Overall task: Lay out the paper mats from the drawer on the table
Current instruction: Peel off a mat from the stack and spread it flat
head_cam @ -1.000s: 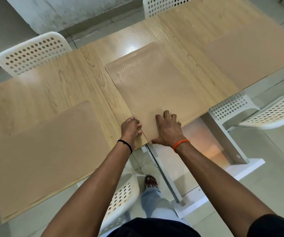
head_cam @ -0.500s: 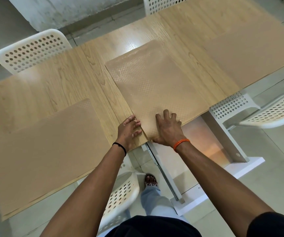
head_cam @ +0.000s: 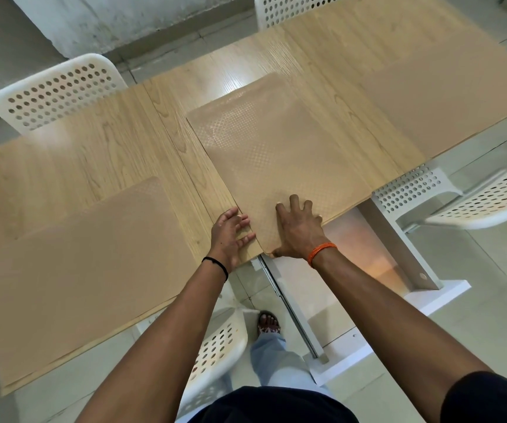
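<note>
Three brown paper mats are seen on the pale wooden table (head_cam: 130, 154); the middle mat (head_cam: 276, 166), embossed with a fine dotted pattern, lies at the near edge, its near corner slightly past the rim; the right hand (head_cam: 299, 228) is pressed flat on that corner with fingers spread and straight; the left hand (head_cam: 230, 233) is laid just beside the mat's left edge, fingers extended and relaxed, the fingertips touching the edge; nothing is gripped by either hand. The left mat (head_cam: 87, 270) is spread along the near-left edge, the right mat (head_cam: 447, 102) at the far right, each well apart from the middle one. White perforated chairs (head_cam: 59, 90) are placed around the table.
</note>
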